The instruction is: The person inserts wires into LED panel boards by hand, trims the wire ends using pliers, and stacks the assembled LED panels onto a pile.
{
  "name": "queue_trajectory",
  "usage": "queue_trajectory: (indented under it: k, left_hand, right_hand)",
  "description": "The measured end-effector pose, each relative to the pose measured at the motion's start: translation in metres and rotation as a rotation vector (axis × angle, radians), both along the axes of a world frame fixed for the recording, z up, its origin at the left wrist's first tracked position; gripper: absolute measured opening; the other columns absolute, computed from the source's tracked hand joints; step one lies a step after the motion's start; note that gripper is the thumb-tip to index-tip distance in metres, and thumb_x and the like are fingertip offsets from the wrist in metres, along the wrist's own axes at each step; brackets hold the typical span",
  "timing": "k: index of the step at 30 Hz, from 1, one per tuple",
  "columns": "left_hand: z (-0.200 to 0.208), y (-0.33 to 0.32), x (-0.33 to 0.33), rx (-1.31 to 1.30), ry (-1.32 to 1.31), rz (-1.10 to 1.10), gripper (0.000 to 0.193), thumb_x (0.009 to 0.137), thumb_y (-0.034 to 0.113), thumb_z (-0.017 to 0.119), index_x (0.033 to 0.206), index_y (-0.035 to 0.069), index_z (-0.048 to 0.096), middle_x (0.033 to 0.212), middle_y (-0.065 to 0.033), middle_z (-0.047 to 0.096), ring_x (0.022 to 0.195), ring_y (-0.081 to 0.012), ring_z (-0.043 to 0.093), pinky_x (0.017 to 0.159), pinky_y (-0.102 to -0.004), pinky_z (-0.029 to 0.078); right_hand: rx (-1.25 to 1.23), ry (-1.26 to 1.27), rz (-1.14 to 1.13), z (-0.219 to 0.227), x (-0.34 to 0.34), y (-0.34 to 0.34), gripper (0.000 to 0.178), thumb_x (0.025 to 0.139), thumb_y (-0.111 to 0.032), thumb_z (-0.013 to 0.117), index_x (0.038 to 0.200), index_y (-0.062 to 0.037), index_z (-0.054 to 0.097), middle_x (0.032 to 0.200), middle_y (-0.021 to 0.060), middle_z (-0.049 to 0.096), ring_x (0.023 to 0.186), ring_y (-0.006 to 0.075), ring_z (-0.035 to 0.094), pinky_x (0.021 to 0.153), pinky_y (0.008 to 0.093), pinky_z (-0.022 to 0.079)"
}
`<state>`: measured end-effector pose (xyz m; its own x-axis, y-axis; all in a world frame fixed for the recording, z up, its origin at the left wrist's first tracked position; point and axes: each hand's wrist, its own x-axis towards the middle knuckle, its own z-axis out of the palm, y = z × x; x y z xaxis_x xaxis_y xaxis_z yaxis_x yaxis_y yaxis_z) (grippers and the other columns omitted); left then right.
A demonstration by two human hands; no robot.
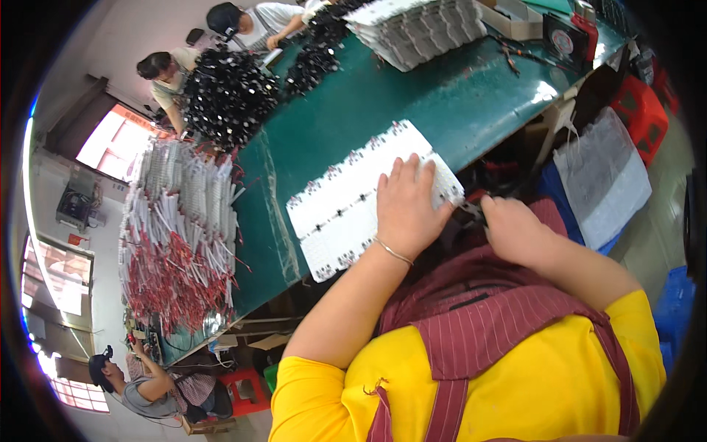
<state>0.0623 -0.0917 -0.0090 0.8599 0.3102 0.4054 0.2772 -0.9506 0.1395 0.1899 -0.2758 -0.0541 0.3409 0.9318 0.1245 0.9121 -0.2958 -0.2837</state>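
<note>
A white panel (346, 193) with rows of small dark parts and bits of red along its edges lies on the green table, near its front edge. My left hand (407, 202) rests flat on the panel's right part, fingers stretched out and thumb toward the near right corner. At that corner my right hand (509, 227) is closed round a small dark metal hand tool (470, 211) that looks like pliers. The tool's tip is at or close to the panel's edge; the hand hides most of its handles, and I cannot tell whether its jaws touch the panel.
White strips with red wires (180, 243) are piled at the left. Black parts (228, 96) are heaped beyond them, near two people. White panels (416, 33) stand stacked at the back. Pliers (508, 59) lie at the far right. Another person (147, 390) works at the lower left.
</note>
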Motion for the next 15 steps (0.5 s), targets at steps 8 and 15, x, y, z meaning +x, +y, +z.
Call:
queue_trajectory:
  k: [8, 15]
  left_hand:
    - [-0.002, 0.012, -0.012, -0.022, 0.138, -0.051, 0.085, 0.076, 0.042, 0.084, 0.147, 0.008, 0.051, 0.153, -0.0238, 0.045, 0.144, -0.0447, 0.038, 0.116, -0.0559, 0.033]
    - [0.036, 0.031, -0.093, 0.019, 0.369, -0.033, 0.086, 0.075, 0.024, 0.086, 0.15, 0.012, 0.048, 0.161, -0.0184, 0.036, 0.149, -0.0424, 0.033, 0.119, -0.0531, 0.031]
  right_hand:
    - [-0.057, -0.019, -0.048, -0.016, 0.004, 0.028, 0.018, 0.084, -0.007, 0.062, 0.098, 0.0021, 0.056, 0.089, 0.0221, 0.069, 0.084, 0.0373, 0.07, 0.076, 0.0469, 0.056]
    - [-0.182, 0.033, -0.182, -0.074, 0.024, -0.027, 0.032, 0.086, -0.019, 0.071, 0.109, -0.0007, 0.059, 0.103, 0.0208, 0.068, 0.099, 0.0385, 0.067, 0.087, 0.0456, 0.054]
